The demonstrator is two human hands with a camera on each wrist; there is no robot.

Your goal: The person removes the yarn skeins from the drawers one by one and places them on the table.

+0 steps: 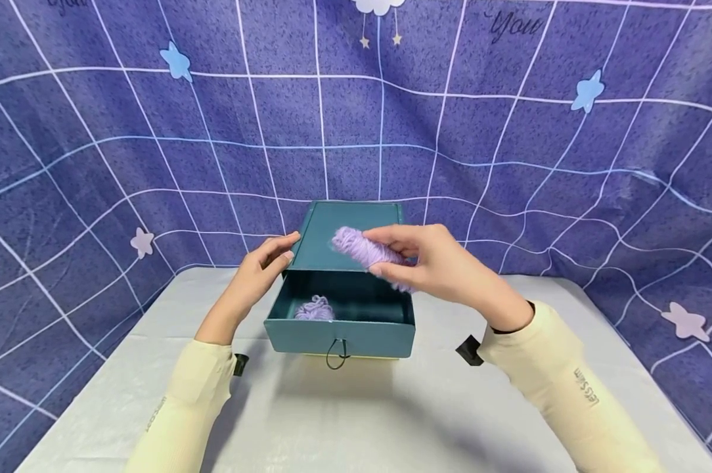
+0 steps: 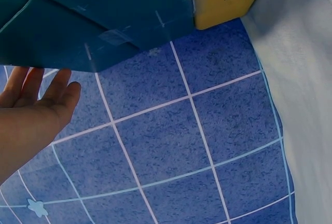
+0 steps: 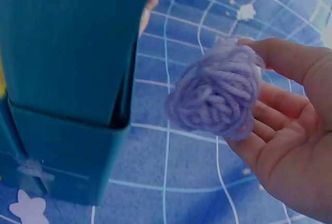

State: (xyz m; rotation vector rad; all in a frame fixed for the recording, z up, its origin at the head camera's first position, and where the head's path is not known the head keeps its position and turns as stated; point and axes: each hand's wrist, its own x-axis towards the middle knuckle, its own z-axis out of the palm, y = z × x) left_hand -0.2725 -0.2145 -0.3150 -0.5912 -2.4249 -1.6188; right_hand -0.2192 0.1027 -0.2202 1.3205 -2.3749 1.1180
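Note:
A teal drawer box (image 1: 350, 226) stands on the table, its drawer (image 1: 341, 336) pulled out at the front. Inside the drawer, toward its left, lies a lilac ball of yarn (image 1: 315, 309). My right hand (image 1: 435, 263) holds a second lilac skein of yarn (image 1: 364, 248) above the box, pinched between thumb and fingers; its wound end faces the right wrist view. At the box's upper left edge, my left hand (image 1: 261, 269) touches the side with its fingers extended. In the left wrist view those fingers are by the teal wall.
A black cord loop (image 1: 335, 355) hangs on the drawer front. A yellow part (image 2: 225, 1) of the unit shows below the teal part. The white-covered table (image 1: 344, 420) extends around it, and a blue-violet grid-patterned cloth (image 1: 350, 118) hangs behind.

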